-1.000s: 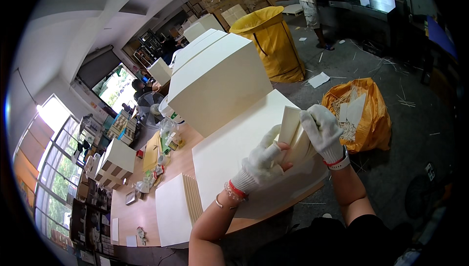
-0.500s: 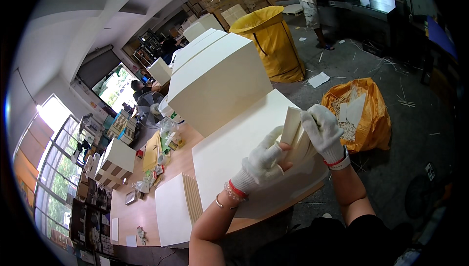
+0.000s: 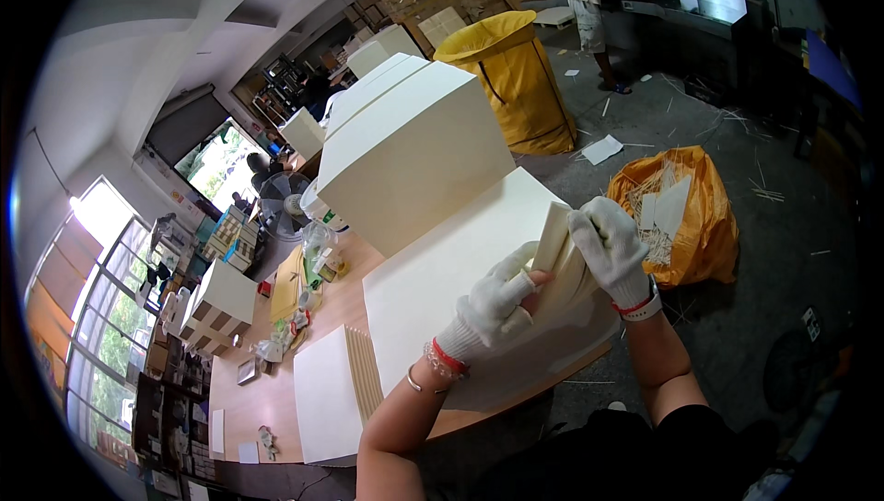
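curled edge tipping right between two gloved hands

and the curled sheets (image 3: 553, 236) are leaning a touch further right now, turning a narrower face up than a second ago! that is suggesting, to my eye, that the bending is still going on, nothing being let go. the right hand (image 3: 608, 238) is keeping its fingers folded tight, apparently pinching the upper edge. the left hand (image 3: 493, 309) is curling its fingers, bare tips showing, against the near left side of the bend; whether it is really gripping, i cannot tell. the sheets are looking creamy white, smooth and layered, rising in a bowed flap over the right side of the broad white pile (image 3: 442, 271), with the big white block (image 3: 414, 169) standing beyond and the orange bag (image 3: 704, 243) sitting to the right.
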A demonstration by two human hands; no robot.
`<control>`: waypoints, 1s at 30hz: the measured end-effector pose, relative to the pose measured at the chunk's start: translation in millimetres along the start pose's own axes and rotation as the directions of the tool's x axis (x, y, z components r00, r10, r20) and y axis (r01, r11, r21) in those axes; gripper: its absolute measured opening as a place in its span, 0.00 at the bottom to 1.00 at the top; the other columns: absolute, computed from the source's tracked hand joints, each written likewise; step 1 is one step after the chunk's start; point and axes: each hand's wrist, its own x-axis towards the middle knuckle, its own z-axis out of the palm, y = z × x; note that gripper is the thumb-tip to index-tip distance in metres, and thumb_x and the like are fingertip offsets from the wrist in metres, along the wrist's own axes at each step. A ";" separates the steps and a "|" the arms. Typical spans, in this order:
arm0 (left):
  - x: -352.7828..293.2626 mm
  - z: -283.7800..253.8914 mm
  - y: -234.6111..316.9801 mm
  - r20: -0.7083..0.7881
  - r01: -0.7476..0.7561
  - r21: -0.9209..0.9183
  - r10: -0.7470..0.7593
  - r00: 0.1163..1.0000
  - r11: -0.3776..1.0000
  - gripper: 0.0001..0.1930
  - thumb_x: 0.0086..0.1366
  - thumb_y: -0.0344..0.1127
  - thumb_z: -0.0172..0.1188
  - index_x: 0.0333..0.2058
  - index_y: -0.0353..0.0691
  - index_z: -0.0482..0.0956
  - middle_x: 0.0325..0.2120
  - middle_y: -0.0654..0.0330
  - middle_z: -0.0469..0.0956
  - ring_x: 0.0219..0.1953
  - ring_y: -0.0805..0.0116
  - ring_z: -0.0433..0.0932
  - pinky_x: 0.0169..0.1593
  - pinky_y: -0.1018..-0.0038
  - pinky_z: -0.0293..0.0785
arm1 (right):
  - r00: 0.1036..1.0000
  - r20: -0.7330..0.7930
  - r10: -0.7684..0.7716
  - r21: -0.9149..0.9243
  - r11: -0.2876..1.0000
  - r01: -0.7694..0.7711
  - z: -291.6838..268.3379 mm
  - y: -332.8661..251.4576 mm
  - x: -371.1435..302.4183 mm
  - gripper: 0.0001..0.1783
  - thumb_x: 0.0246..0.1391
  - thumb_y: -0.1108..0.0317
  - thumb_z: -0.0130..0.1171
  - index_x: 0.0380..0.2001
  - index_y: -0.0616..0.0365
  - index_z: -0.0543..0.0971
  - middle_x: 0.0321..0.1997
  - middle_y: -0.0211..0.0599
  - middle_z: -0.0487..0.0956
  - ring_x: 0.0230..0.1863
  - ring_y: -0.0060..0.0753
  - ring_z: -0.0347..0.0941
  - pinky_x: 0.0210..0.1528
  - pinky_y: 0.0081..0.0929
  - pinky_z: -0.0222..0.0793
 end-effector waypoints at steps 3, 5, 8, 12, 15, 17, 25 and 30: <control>-3.1 9.9 -1.5 -0.079 0.050 -0.016 -0.051 0.996 0.999 0.22 0.54 0.17 0.61 0.49 0.37 0.77 0.66 0.38 0.57 0.49 0.56 0.80 0.53 0.68 0.73 | 0.995 0.066 0.073 0.104 0.991 -0.080 -1.5 3.2 0.9 0.19 0.48 0.79 0.60 0.46 0.65 0.74 0.32 0.41 0.69 0.31 0.41 0.69 0.31 0.33 0.69; -5.8 12.8 -1.0 -0.122 0.094 -0.042 -0.099 0.988 0.995 0.22 0.53 0.16 0.62 0.48 0.37 0.77 0.67 0.38 0.57 0.48 0.55 0.80 0.52 0.68 0.73 | 0.997 0.052 0.065 0.085 0.994 -0.069 -1.5 1.6 1.5 0.18 0.49 0.78 0.60 0.46 0.65 0.74 0.32 0.42 0.69 0.31 0.41 0.69 0.31 0.34 0.68; -5.9 11.3 -0.8 -0.141 0.061 -0.055 -0.068 0.988 0.997 0.22 0.52 0.15 0.62 0.47 0.38 0.78 0.67 0.39 0.57 0.48 0.54 0.80 0.52 0.68 0.74 | 0.985 0.060 0.162 0.178 0.969 -0.170 -2.7 -2.0 0.4 0.13 0.52 0.77 0.59 0.42 0.65 0.75 0.31 0.41 0.69 0.30 0.41 0.68 0.31 0.34 0.67; -2.1 6.1 9.2 -0.098 0.062 0.034 -0.059 0.993 0.997 0.20 0.53 0.15 0.61 0.45 0.38 0.77 0.66 0.38 0.59 0.48 0.53 0.80 0.52 0.67 0.74 | 0.974 0.052 0.219 0.226 0.948 -0.225 -5.3 -6.4 6.4 0.02 0.57 0.76 0.56 0.33 0.64 0.75 0.29 0.38 0.69 0.30 0.40 0.68 0.31 0.36 0.65; 1.8 3.7 1.3 -0.070 -0.026 0.020 0.027 0.997 0.999 0.19 0.53 0.17 0.64 0.44 0.39 0.77 0.64 0.37 0.61 0.49 0.51 0.79 0.52 0.66 0.74 | 0.927 0.088 0.366 0.279 0.884 -0.376 -3.0 -9.8 8.4 0.04 0.59 0.76 0.56 0.29 0.64 0.74 0.28 0.36 0.69 0.29 0.40 0.68 0.31 0.36 0.64; 3.0 3.9 0.9 -0.078 -0.018 -0.020 0.016 0.997 1.000 0.19 0.52 0.20 0.67 0.43 0.40 0.77 0.64 0.37 0.62 0.51 0.51 0.79 0.52 0.66 0.74 | 0.942 0.091 0.324 0.256 0.906 -0.337 -3.7 -7.0 6.6 0.02 0.58 0.77 0.56 0.33 0.64 0.75 0.29 0.38 0.69 0.29 0.41 0.68 0.31 0.36 0.65; -7.5 11.3 -6.0 -0.116 0.073 -0.051 -0.078 0.990 0.996 0.22 0.49 0.27 0.75 0.42 0.38 0.77 0.66 0.38 0.56 0.49 0.51 0.79 0.51 0.67 0.76 | 0.993 0.056 0.101 0.136 0.985 -0.108 -1.1 3.7 -9.2 0.16 0.57 0.79 0.55 0.50 0.65 0.73 0.33 0.47 0.72 0.31 0.46 0.72 0.32 0.39 0.70; -11.8 3.8 6.0 -0.123 0.176 -0.152 -0.196 0.973 0.973 0.25 0.55 0.24 0.70 0.52 0.44 0.76 0.54 0.48 0.74 0.43 0.60 0.81 0.45 0.70 0.76 | 0.992 -0.060 0.110 0.057 0.993 -0.107 -6.0 -5.2 -2.1 0.13 0.55 0.75 0.58 0.44 0.65 0.76 0.35 0.47 0.74 0.35 0.50 0.73 0.38 0.44 0.71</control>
